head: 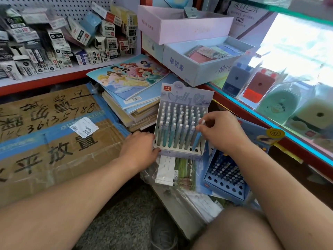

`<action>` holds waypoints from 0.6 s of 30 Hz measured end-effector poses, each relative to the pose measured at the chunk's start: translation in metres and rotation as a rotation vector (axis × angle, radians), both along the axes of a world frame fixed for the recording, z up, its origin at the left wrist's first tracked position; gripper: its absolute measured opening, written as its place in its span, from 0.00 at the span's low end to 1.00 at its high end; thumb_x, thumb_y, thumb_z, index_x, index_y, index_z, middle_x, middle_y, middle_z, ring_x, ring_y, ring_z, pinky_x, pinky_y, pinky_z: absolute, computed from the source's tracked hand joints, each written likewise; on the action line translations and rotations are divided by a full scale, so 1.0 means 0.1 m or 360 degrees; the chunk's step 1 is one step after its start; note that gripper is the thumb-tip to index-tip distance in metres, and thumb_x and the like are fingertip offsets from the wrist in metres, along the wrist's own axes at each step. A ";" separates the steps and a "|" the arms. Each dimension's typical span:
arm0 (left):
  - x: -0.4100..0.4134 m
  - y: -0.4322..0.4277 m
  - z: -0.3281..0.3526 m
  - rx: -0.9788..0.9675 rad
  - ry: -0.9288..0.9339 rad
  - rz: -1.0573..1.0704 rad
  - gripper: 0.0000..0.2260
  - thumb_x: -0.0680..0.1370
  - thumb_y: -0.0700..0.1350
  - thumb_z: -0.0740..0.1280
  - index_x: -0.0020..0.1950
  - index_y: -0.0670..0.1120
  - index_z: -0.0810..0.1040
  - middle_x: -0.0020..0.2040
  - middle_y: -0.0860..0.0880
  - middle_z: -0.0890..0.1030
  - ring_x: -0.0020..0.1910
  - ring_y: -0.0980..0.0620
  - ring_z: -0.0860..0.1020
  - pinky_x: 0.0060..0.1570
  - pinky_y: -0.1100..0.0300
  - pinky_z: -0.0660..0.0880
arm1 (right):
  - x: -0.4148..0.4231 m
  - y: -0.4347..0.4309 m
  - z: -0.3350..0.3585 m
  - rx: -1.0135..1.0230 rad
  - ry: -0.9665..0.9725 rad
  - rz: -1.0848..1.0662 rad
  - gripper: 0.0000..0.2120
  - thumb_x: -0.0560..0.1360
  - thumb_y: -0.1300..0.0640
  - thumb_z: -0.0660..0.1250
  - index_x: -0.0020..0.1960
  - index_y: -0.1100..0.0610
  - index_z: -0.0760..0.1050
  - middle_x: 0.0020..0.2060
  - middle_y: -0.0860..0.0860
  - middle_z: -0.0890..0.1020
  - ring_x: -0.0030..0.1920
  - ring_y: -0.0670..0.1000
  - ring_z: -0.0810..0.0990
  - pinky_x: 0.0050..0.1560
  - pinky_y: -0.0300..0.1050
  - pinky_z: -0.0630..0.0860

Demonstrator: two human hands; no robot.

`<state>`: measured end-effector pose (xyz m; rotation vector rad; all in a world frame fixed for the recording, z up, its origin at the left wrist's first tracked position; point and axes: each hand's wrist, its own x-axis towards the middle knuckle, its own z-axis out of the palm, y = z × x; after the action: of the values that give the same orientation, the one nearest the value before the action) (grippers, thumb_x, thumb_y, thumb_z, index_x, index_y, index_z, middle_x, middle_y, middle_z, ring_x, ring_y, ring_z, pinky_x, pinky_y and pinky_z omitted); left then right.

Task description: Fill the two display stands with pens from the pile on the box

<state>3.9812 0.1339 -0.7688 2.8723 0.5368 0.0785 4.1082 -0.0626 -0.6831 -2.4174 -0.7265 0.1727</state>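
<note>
A pale lilac display stand point(180, 152) with a "Jelly" header card stands in the middle, its rows nearly full of pastel pens with white caps. My left hand point(139, 147) grips the stand's lower left corner. My right hand point(220, 132) pinches a light blue pen point(197, 139) over the stand's right front row, its tip down near the holes. A second, blue display stand point(225, 184) lies lower right, partly filled with dark pens, with several front holes bare. No loose pile of pens shows on the cardboard box point(54, 141).
A stack of notebooks point(131, 82) with a princess cover lies behind the stand. Shelves with small pen boxes point(63, 42) are at the upper left. A glass counter point(288, 98) runs along the right. Plastic-wrapped packets point(171, 170) lie under the stands.
</note>
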 end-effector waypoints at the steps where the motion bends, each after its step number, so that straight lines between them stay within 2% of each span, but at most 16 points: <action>1: 0.00 0.00 -0.01 0.0009 0.0011 -0.0004 0.17 0.80 0.55 0.66 0.66 0.50 0.77 0.58 0.50 0.82 0.60 0.47 0.77 0.62 0.48 0.74 | 0.00 0.00 0.00 0.0010 0.0013 -0.0013 0.04 0.79 0.51 0.71 0.49 0.51 0.82 0.41 0.49 0.83 0.42 0.48 0.82 0.39 0.42 0.80; 6: 0.04 0.03 -0.07 0.0036 0.0012 -0.0003 0.17 0.80 0.56 0.66 0.66 0.51 0.77 0.57 0.51 0.82 0.59 0.48 0.78 0.60 0.49 0.73 | 0.01 0.00 -0.01 0.0027 0.0039 -0.0061 0.05 0.79 0.51 0.72 0.52 0.51 0.82 0.42 0.48 0.83 0.43 0.47 0.83 0.39 0.40 0.78; 9: 0.05 0.05 -0.10 0.0012 -0.0009 0.0008 0.19 0.80 0.56 0.66 0.68 0.51 0.76 0.56 0.52 0.83 0.59 0.48 0.78 0.61 0.49 0.72 | 0.03 0.00 -0.02 -0.0025 0.0045 -0.0066 0.05 0.78 0.51 0.73 0.50 0.52 0.82 0.41 0.48 0.83 0.43 0.48 0.82 0.40 0.42 0.79; 12: 0.05 0.06 -0.12 -0.0007 -0.0035 0.0021 0.19 0.80 0.56 0.67 0.68 0.51 0.76 0.55 0.53 0.83 0.58 0.49 0.79 0.61 0.50 0.72 | 0.03 0.01 -0.03 -0.0161 0.0072 -0.0025 0.05 0.77 0.51 0.73 0.47 0.53 0.82 0.39 0.50 0.84 0.40 0.48 0.82 0.37 0.43 0.79; 14: 0.06 0.07 -0.13 -0.0028 -0.0041 0.0023 0.19 0.80 0.56 0.67 0.69 0.51 0.75 0.55 0.53 0.83 0.58 0.49 0.79 0.62 0.50 0.71 | 0.02 0.04 -0.05 -0.0265 0.0061 0.0021 0.07 0.77 0.51 0.74 0.44 0.55 0.82 0.37 0.51 0.84 0.39 0.50 0.82 0.40 0.47 0.82; 18: 0.07 0.05 -0.15 -0.0053 -0.0049 0.0051 0.18 0.80 0.56 0.67 0.68 0.52 0.75 0.55 0.54 0.84 0.58 0.50 0.80 0.64 0.50 0.68 | 0.05 0.09 -0.09 -0.0382 0.0038 0.0002 0.09 0.77 0.51 0.74 0.42 0.55 0.82 0.36 0.52 0.84 0.38 0.50 0.83 0.41 0.46 0.82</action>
<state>3.9886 0.1386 -0.7836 2.8259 0.5725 0.1175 4.1131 -0.0535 -0.6925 -2.6369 -0.7321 0.3041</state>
